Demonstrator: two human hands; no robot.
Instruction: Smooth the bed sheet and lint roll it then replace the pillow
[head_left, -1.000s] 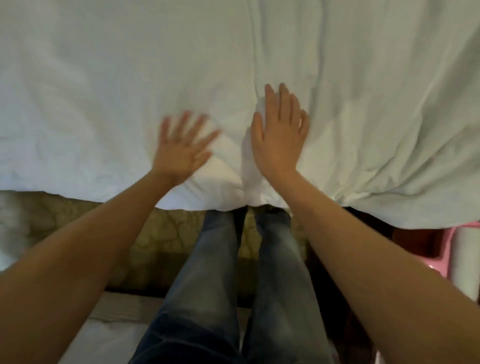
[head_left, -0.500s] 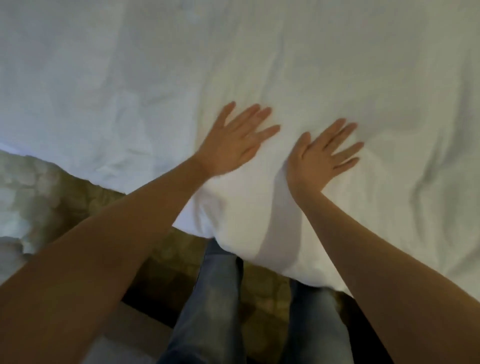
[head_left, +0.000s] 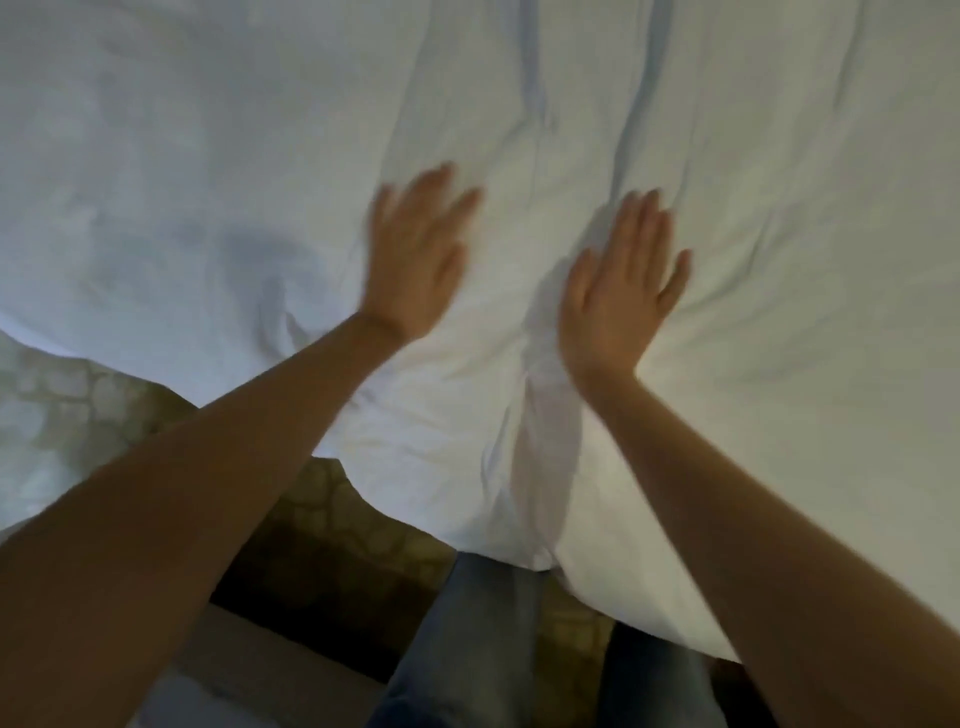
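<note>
Two hands: left hand (head_left: 415, 260), blurred, and right hand (head_left: 618, 291), each flat with fingers spread. One white bed sheet (head_left: 779, 260), with two long creases running up its middle. Two bare forearms. Two legs in blue jeans (head_left: 467, 639) at the bed's edge. One patterned floor (head_left: 322, 519) below.
</note>
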